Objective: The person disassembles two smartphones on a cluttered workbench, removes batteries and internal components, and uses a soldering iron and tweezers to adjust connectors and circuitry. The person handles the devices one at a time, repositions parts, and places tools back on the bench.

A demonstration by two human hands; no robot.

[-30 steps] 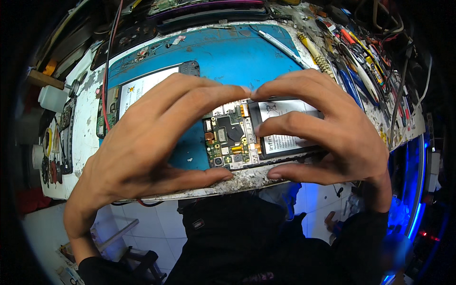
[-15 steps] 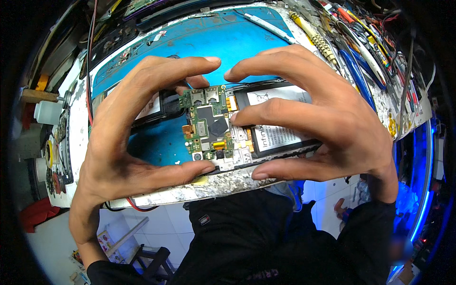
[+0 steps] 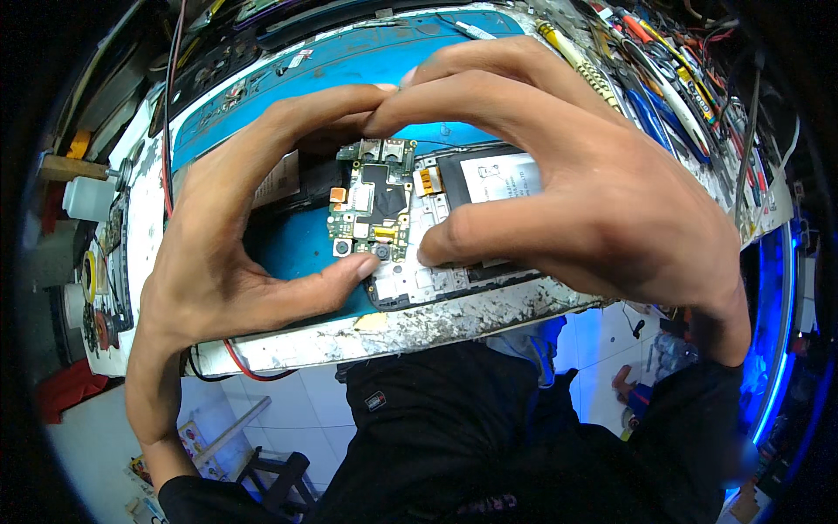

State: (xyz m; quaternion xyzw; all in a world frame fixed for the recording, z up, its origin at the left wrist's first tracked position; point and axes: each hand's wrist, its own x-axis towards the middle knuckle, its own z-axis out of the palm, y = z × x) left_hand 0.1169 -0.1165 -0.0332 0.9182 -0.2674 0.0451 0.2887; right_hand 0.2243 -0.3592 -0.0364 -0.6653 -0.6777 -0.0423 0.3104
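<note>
Head view: by the desk's near edge, the left hand pinches a phone circuit board, apparently freeing it; the right hand arches, spread, over the phone frame. Next: gentle lifting, presumably.

We see the circuit board carries small shiny metal parts and a matt black patch. The phone frame looks to us like smooth, pale metal. The battery label seems smooth, paper-like. The mat appears rubbery, the bench edge is rough and worn, the clothing is matt black cloth.
</note>
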